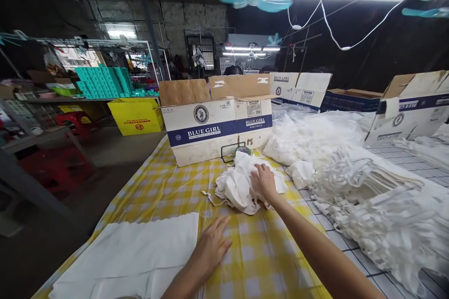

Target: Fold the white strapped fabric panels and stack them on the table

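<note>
Cloth bundle [233, 186], white and crumpled, sits on yellow-checked counter [154, 187], just on near side of front carton [210, 136]. Right hand [264, 181] is on the bundle, fingers bent against fabric; can't tell if it grips. Left hand [212, 243] is farther out from front carton, fingers stretched, thumb apart, bundle ahead of it, flat white cloth [140, 247] beside it.

Writing: front carton reads "BLUE GIRL" twice, "PREMIUM PILSENER BEER" under one. Rear carton [285, 85], behind and right of front carton, also "BLUE GIRL". Right carton [400, 119], well right of front carton, print unclear. Yellow box [136, 117], left of front carton, red characters too small.

Counts: hands 2, bundle 1, white-and-blue cartons 3. White fabric heap [379, 205], right of front carton: too tangled to count.
</note>
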`<state>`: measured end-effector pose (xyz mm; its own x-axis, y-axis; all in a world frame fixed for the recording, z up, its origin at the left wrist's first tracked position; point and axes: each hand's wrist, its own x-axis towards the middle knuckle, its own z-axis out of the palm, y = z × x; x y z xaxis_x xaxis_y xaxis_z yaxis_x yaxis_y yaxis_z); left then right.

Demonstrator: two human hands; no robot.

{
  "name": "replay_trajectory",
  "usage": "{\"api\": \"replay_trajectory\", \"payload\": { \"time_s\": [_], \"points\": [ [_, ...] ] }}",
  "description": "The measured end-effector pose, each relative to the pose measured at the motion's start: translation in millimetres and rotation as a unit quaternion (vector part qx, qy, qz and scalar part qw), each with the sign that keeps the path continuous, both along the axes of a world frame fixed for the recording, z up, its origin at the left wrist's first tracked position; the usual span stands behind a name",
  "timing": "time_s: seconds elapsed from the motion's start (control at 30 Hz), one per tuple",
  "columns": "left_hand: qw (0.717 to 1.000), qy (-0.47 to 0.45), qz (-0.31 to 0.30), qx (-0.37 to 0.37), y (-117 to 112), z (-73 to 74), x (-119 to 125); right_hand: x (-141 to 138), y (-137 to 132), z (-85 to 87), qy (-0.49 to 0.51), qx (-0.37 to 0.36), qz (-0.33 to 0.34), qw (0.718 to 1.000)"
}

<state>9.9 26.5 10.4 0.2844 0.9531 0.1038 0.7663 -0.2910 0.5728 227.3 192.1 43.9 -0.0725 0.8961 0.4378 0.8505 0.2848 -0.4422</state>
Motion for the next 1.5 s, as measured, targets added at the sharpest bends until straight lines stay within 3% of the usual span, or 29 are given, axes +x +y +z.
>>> {"api": "replay_trajectory", "payload": {
  "time_s": [0.17,0.33,0.4,0.47,0.53,0.6,0.73,0.87,0.93,1.03,1.1,1.17,1.23,1.3,1.4,1.5],
  "points": [
    [0.998,-0.057,-0.013,-0.023,-5.3,-9.5,17.6,-18.1,-8.9,2.5,0.052,-0.032,0.064,0.996],
    [0.989,-0.107,0.096,0.046,-3.7,-4.6,24.6,-12.0,-40.1,27.7,0.13,-0.071,0.175,0.973],
    [0.979,-0.113,0.126,0.116,-2.5,6.0,33.1,-8.4,-57.6,46.1,0.199,-0.097,0.234,0.947],
    [0.967,-0.129,0.132,0.176,-2.1,22.1,46.1,-6.7,-76.5,66.1,0.293,-0.14,0.296,0.898],
    [0.955,-0.162,0.148,0.2,-3.3,42.4,60.5,-6.6,-94.9,84.3,0.359,-0.18,0.335,0.852],
    [0.942,-0.21,0.18,0.189,-6.9,63.8,71.6,-6.4,-111.2,98.4,0.375,-0.197,0.337,0.841],
    [0.927,-0.313,0.161,0.13,-19.1,95.5,74.1,-1.7,-133.2,112.7,0.394,-0.207,0.301,0.843],
    [0.935,-0.337,0.092,0.055,-27.4,104.7,62.1,7.8,-135.6,108.4,0.395,-0.212,0.259,0.855],
    [0.933,-0.347,0.094,0.03,-28.6,105.7,55.7,13.8,-131.3,98.7,0.353,-0.188,0.219,0.89],
    [0.936,-0.325,0.136,0.008,-29.2,110.9,46.8,22.8,-130.8,80.3,0.216,-0.101,0.116,0.964],
    [0.949,-0.274,0.155,0.005,-30.2,118.6,43.1,25.2,-141.2,71.6,0.158,-0.028,0.088,0.983],
    [0.962,-0.221,0.157,0.021,-32.2,128.5,43.5,22.1,-159.6,69.3,0.161,0.008,0.144,0.976],
    [0.972,-0.179,0.144,0.038,-35.5,138.8,49.1,14.5,-179.7,73.1,0.17,0.009,0.231,0.958],
    [0.982,-0.143,0.111,0.054,-40.2,148.1,58.4,6.0,-193.5,81.3,0.146,0.006,0.272,0.951],
    [0.99,-0.071,0.078,0.097,-48.5,158.5,70.7,1.7,-196.6,99.3,0.072,0.005,0.241,0.968],
    [0.984,0.022,0.121,0.13,-55.9,163.7,70.2,13.4,-189.4,124.3,0.022,0.025,0.198,0.98]
  ]
}}
